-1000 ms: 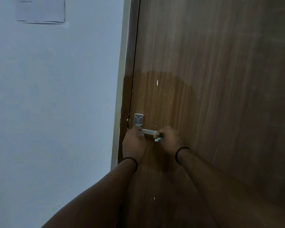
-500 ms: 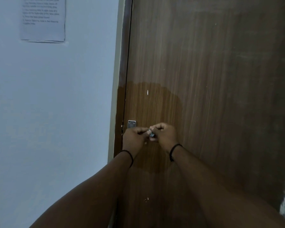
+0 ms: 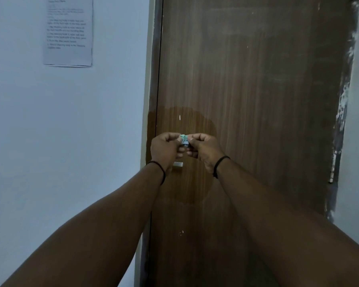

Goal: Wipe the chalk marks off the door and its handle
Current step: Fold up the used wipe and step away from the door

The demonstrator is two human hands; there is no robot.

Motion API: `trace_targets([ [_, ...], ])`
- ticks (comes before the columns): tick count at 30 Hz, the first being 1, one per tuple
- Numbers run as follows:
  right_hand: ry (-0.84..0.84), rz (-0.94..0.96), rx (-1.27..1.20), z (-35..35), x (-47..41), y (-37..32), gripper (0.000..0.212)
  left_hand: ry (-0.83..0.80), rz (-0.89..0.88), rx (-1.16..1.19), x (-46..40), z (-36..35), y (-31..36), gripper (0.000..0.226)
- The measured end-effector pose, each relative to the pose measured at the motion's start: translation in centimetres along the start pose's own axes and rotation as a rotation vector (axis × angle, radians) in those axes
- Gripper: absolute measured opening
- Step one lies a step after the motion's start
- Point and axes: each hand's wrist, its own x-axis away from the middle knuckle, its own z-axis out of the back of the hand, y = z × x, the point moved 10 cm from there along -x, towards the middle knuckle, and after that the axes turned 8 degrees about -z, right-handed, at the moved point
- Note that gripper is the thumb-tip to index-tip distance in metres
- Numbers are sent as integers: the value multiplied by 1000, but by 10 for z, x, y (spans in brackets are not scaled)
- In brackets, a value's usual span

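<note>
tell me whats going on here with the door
A person stands facing a brown wooden door. Both hands are raised in front of it: the left hand and the right hand pinch a small crumpled blue-green wipe between them, off the door. The metal handle shows just below the left hand, untouched. A darker damp-looking patch surrounds that area, and small white marks remain on the wood.
</note>
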Motion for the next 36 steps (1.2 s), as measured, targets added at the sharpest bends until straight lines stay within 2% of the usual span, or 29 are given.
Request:
trace_targets([
  [2,-11,-21,-37,-2,0,0,9,-61,-10,18,1,-4,3,26],
  [4,11,-37,-65,-1,-7,3,13,-103,-13,11,-4,-6,-3,25],
  [8,25,-47,-49,-4,-39,29,21,-35,54,-1,-24,3,-51,19],
  [10,-39,-40,-63,-12,-63,58,15,18,95,13,-39,7,-93,17],
  [14,-81,-13,-2,-13,-123,120,19,45,118,-1,-77,2,-170,20],
  [19,-42,-107,11,15,-187,134,7,-46,26,-57,-123,-34,-191,18],
  [23,-31,-216,-47,40,-198,116,10,-155,90,-94,-138,-71,-179,17],
  [29,114,-461,-114,103,-150,106,21,-436,347,-203,-125,-137,-173,19],
  [32,227,-511,-84,137,-119,101,33,-570,508,-152,-103,-172,-175,25],
  [34,331,-535,-92,162,-94,104,31,-667,589,-107,-81,-196,-179,30],
  [36,407,-546,-114,184,-66,110,21,-745,660,-95,-55,-218,-183,23],
])
